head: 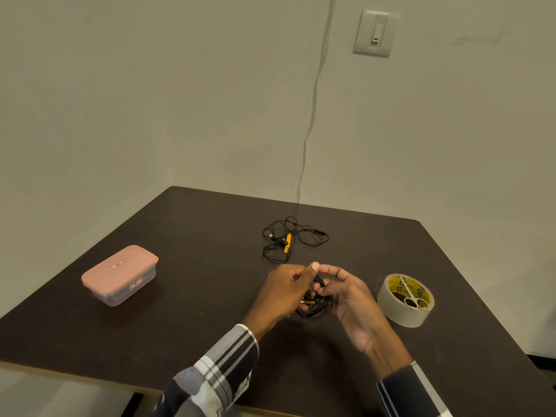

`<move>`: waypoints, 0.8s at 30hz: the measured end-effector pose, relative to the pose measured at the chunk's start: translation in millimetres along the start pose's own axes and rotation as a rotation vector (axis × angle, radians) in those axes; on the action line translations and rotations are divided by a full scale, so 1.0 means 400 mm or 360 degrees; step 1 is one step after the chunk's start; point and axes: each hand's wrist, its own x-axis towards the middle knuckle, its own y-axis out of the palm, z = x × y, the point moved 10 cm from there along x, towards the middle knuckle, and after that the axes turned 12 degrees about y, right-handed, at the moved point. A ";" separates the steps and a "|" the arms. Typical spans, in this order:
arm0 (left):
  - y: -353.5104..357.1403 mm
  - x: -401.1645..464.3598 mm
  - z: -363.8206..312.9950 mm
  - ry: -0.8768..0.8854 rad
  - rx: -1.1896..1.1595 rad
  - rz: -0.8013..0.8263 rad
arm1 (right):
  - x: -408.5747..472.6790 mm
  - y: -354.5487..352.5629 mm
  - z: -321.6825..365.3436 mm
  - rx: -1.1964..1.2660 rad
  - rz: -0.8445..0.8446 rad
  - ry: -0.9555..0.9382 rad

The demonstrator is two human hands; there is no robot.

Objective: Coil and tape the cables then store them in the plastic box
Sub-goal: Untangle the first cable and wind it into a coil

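- A black coiled cable [314,308] sits between both hands, above the near middle of the dark bench [195,296]; its loops bunch into a small bundle, and a gold-coloured plug tip shows at the lower left of the bundle.
- The left hand [282,291] has its fingers curled round the left side of the coil, thumb raised and pointing up toward the right hand's fingertips.
- The right hand [352,302] hooks its curled fingers over the coil's top right, palm turned toward the camera; thumb and forefinger of the two hands nearly meet above the bundle.
- Farther back, past the hands, a second cable [288,239] lies loose and tangled on the bench, thin and black with an orange piece in its middle.
- A roll of clear tape [404,300] stands flat on the bench just right of the right hand; a pair of scissors [410,293] rests across its top, handle rings toward the near side.
- The plastic box [120,275] is well apart on the left of the bench, clear-walled with a pink lid shut on it and small labels on lid and side.
- A thin wire [314,100] runs down the far wall to the bench's back edge, and a wall switch [374,33] is mounted to its right.
- Checked sleeves [222,365] cover both forearms and are cut off at the bottom edge.
- The hands hide much of the coil, so how many loops it has and whether any tape is on it cannot be made out.
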 end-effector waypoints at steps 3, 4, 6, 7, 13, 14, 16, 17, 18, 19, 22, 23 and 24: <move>-0.006 0.001 0.002 -0.0015 -0.0050 -0.0042 | -0.001 -0.002 -0.001 0.0000 0.0006 -0.0021; -0.008 0.000 0.003 -0.0012 -0.0059 -0.0070 | -0.002 -0.003 0.001 -0.0026 -0.0009 -0.0040; -0.014 -0.001 0.008 -0.0008 -0.0074 -0.0138 | -0.003 -0.006 0.005 -0.0109 -0.0056 -0.0085; -0.015 -0.001 0.010 -0.0017 -0.0127 -0.0169 | -0.003 -0.007 0.007 -0.0136 -0.0075 -0.0107; -0.022 -0.008 0.008 -0.0117 -0.0503 -0.0356 | -0.002 -0.008 0.011 -0.0256 -0.0137 -0.0154; -0.026 -0.009 0.007 -0.0131 -0.0504 -0.0374 | -0.002 -0.007 0.013 -0.0287 -0.0147 -0.0158; -0.032 -0.008 0.004 -0.0148 -0.0481 -0.0386 | -0.001 -0.004 0.019 -0.0357 -0.0167 -0.0189; -0.034 -0.007 0.001 -0.0152 -0.0486 -0.0385 | -0.003 -0.001 0.023 -0.0395 -0.0174 -0.0217; -0.036 -0.006 -0.004 -0.0149 -0.0492 -0.0381 | -0.005 0.002 0.028 -0.0426 -0.0181 -0.0248; -0.039 -0.003 -0.008 -0.0135 -0.0488 -0.0379 | -0.008 0.005 0.031 -0.0451 -0.0185 -0.0279; -0.047 0.002 -0.020 -0.0082 -0.0441 -0.0353 | -0.016 0.013 0.039 -0.0519 -0.0185 -0.0376; -0.049 0.002 -0.024 -0.0070 -0.0431 -0.0344 | -0.018 0.015 0.041 -0.0549 -0.0187 -0.0401; -0.051 0.002 -0.026 -0.0063 -0.0426 -0.0342 | -0.019 0.018 0.044 -0.0586 -0.0186 -0.0421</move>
